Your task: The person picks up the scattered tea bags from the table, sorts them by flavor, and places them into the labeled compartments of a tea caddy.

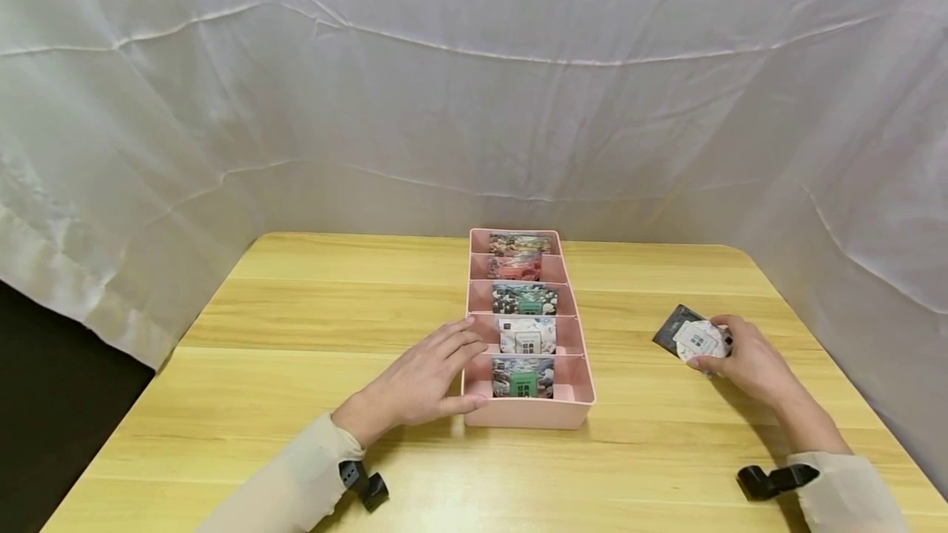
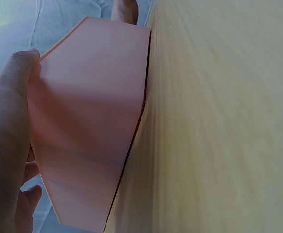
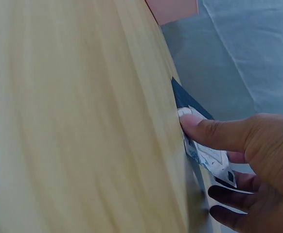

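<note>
A long pink divided box (image 1: 529, 413) stands in the middle of the table, a printed sachet upright in each compartment. My left hand (image 1: 418, 381) rests at its near left corner, fingers over the left rim and thumb at the front edge. In the left wrist view the thumb (image 2: 22, 65) touches the rim. Off to the right of the box, my right hand (image 1: 751, 360) pinches a white printed sachet (image 1: 699, 340) between thumb and fingers. A dark sachet (image 1: 672, 327) lies against its back. The fingers partly cover both sachets.
The nearest compartment has a green-labelled sachet (image 1: 522, 378), the one behind it a white sachet (image 1: 527, 336). Farther back are a green sachet (image 1: 524, 298), a red one (image 1: 514, 267) and a multicoloured one (image 1: 520, 244). Grey-white cloth (image 1: 474, 122) hangs behind the wooden table (image 1: 355, 294).
</note>
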A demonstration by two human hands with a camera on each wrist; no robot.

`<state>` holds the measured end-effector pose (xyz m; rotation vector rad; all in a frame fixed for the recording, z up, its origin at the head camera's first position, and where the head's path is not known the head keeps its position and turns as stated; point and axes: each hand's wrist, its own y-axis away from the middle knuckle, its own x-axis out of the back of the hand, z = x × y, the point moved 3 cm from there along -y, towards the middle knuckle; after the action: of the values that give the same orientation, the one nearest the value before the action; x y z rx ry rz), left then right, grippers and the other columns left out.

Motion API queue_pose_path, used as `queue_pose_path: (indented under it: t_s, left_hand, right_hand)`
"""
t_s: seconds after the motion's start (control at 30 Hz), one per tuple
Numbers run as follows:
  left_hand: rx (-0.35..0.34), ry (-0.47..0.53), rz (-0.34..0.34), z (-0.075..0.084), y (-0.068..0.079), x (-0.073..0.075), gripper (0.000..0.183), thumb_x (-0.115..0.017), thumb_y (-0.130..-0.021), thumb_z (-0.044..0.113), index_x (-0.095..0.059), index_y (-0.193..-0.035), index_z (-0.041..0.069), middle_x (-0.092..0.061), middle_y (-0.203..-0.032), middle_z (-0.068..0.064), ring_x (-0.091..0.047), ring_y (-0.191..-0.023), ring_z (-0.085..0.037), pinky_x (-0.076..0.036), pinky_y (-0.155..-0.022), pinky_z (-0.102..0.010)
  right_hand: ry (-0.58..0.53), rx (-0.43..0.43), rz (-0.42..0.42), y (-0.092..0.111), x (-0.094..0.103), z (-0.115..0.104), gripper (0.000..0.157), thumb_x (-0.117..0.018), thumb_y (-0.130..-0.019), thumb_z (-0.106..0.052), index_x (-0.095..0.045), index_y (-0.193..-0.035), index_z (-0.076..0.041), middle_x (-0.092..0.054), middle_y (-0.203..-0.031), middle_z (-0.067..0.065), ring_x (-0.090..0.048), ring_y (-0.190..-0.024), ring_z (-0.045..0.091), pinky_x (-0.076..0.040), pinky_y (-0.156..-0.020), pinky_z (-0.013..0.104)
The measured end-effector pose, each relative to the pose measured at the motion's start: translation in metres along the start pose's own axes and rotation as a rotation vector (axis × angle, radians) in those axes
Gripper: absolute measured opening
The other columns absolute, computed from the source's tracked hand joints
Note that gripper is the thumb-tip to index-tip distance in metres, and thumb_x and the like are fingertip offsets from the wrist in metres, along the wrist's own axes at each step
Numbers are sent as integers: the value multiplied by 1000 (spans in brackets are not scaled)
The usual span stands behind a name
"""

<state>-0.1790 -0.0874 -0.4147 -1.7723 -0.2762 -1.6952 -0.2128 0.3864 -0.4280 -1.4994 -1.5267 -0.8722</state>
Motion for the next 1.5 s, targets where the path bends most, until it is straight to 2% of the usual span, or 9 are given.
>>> queue_pose_path:
  t_s: [0.2, 0.37, 0.5, 0.77, 0.9, 1.03, 1.13, 1.27, 1.5]
  left_hand:
    - [2, 7, 2, 0, 0, 0, 77, -31, -97, 67, -48, -143, 8, -48, -144, -12, -23, -145, -28, -20, -119, -43]
    - [5, 12, 3, 0, 0, 1, 77, -31, -97, 67, -49, -142, 8, -48, -144, -12, -23, -145, -27, -19, -119, -43]
    - [6, 10, 3, 0, 0, 1, 76, -32, -97, 67, -49, -141, 7, -48, -144, -12, -23, -145, -27, -20, -119, -43]
    - [7, 10, 0, 0, 0, 2, 77, -31, -97, 67, -50, -141, 7, -49, -143, -12, -24, -145, -28, -20, -119, -44]
    - [8, 13, -3, 0, 0, 2, 76, -32, -97, 67, -50, -141, 7, -49, -143, -12, -23, -145, -28, -19, -119, -43]
    - [-1, 8, 2, 0, 0, 2, 76, -31, -97, 67, -49, -141, 7, -49, -142, -12, -23, -145, -28, -21, -118, -44]
    - [-9, 6, 8, 0, -1, 2, 76, -31, -97, 67, -49, -141, 7, -49, -141, -12, -24, -145, -28, -23, -118, -45]
    - [-8, 5, 8, 0, -1, 1, 75, -31, -97, 66, -49, -141, 8, -50, -141, -11, -25, -145, -28, -23, -118, -45]
    - [6, 4, -2, 0, 0, 0, 75, -33, -97, 66, -48, -142, 8, -47, -144, -11, -23, -145, -27, -16, -119, -41]
  right_hand:
    - [6, 0, 10, 1, 0, -7, 83, -82, -79, -36, -38, -136, 7, -45, -114, 35, -51, -86, 38, -40, -64, 37]
    - [-16, 21, 22, 0, 2, -13, 72, -78, -82, -19, -39, -137, 6, -45, -114, 33, -53, -86, 37, -42, -63, 38]
    - [-60, 41, 52, -1, 5, -19, 67, -75, -83, -10, -40, -138, 5, -54, -104, 30, -56, -80, 33, -45, -60, 38]
    - [-140, 74, 145, 1, 12, -34, 65, -74, -86, -8, -40, -140, 4, -60, -94, 21, -57, -78, 24, -48, -53, 29]
    - [-137, 99, 186, 2, 15, -43, 60, -72, -88, -11, -43, -138, 3, -61, -87, 13, -54, -73, 13, -45, -51, 25]
    - [-170, 123, 207, 5, 18, -54, 50, -70, -92, -17, -49, -133, 3, -70, -94, 17, -57, -76, -4, -49, -56, 19]
    - [-207, 137, 230, 7, 20, -64, 43, -69, -93, -20, -56, -127, 4, -71, -98, 21, -57, -77, -11, -50, -59, 15]
    - [-249, 163, 257, 8, 22, -82, 34, -70, -92, -20, -63, -117, 3, -71, -97, 19, -58, -77, -9, -50, -60, 13]
    - [-299, 206, 235, 7, 23, -108, 26, -69, -93, -20, -65, -110, -1, -71, -94, 13, -63, -76, -1, -51, -58, 16]
